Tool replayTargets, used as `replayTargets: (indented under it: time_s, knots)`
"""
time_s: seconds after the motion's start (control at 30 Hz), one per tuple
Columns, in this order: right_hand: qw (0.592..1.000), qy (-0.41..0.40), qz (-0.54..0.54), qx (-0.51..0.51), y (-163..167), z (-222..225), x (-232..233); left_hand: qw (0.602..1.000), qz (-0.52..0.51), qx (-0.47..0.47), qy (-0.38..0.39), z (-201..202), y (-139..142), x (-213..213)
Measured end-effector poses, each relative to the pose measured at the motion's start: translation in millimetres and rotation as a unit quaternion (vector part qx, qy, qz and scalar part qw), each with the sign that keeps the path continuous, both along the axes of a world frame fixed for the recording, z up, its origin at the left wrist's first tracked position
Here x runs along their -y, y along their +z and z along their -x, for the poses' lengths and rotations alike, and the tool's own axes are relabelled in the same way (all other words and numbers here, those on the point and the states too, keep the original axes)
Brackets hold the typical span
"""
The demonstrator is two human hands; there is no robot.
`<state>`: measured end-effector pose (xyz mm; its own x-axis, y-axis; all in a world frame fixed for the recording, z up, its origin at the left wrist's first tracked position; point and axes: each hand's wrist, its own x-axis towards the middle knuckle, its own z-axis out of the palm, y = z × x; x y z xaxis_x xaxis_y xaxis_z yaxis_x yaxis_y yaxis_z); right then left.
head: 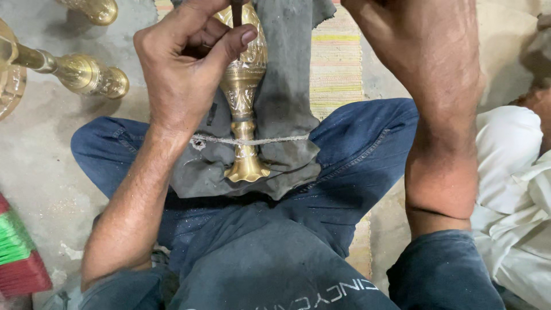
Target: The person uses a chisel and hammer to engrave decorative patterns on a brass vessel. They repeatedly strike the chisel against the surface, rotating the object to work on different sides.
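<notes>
The concrete floor (40,166) carried everything, with a striped mat (336,57) running away toward its far edge between the person's knees. The person sat with jeans-clad legs (356,143) spread, and a grey cloth (287,109) was draped over the lap. On that cloth lay a brass vase (245,103), its long axis pointing straight away from the body, flared foot nearest the belly, and a thin cord (270,140) crossed its stem to pin it down. The left hand (186,63) sat directly over the vase's body, fingers pinched closed around a slim dark tool (236,11) held upright against the metal, so it was the nearer hand. The right hand (413,17) was raised to the right of the vase, mostly out of frame; its grip could not be told. More brass pieces (86,74) lay near the floor's far left corner.
</notes>
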<state>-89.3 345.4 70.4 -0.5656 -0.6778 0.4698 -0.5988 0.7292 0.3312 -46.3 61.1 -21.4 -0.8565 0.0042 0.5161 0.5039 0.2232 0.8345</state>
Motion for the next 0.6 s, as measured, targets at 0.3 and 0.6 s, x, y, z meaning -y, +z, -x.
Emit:
replayTargets:
  time_s: [0.3,0.6]
  knots:
    - [0.990,0.011,0.112,0.080,-3,-9,-8,0.997,0.013,-0.053,-0.055,-9,3,6]
    - [0.931,0.004,0.292,0.218,-13,-16,-4,0.991,0.101,-0.081,-0.019,-10,4,9]
